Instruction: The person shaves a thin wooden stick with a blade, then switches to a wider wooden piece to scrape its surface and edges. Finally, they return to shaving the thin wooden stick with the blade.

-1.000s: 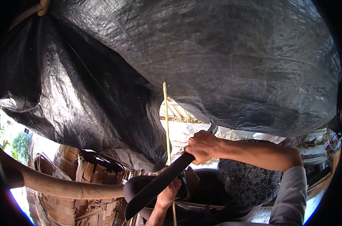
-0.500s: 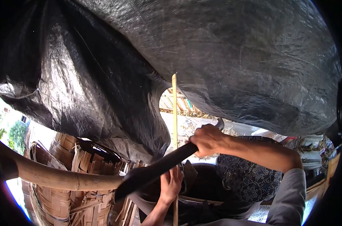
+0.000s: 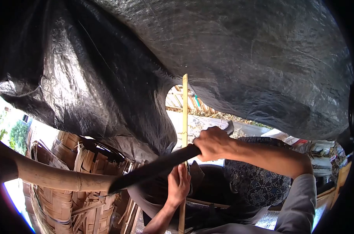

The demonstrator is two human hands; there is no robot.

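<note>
My right hand [image 3: 213, 143] is closed round the handle of a machete [image 3: 155, 167], whose curved handle end pokes out above the fist. The long dark blade slants down to the left, its tip overlapping the bamboo pole. My left hand [image 3: 178, 185] grips a long, thin bamboo strip [image 3: 185, 105], which stands nearly upright. Near that hand, the blade crosses in front of the strip, just above the fingers. The strip's pale upper end rises past the dark sheeting, and its lower part runs on below my left wrist.
A thick bamboo pole [image 3: 64, 178] juts in from the left. Behind it stand woven bamboo baskets [image 3: 52, 199]. Dark plastic sheeting [image 3: 239, 58] hangs low overhead. Dark patterned cloth [image 3: 259, 181] lies beneath my right forearm, with bamboo pieces [image 3: 342, 179] at far right.
The bamboo strip has shifted slightly right. My right hand has moved a little left and up with the machete, and the blade tip has swung left and up over the pole.
</note>
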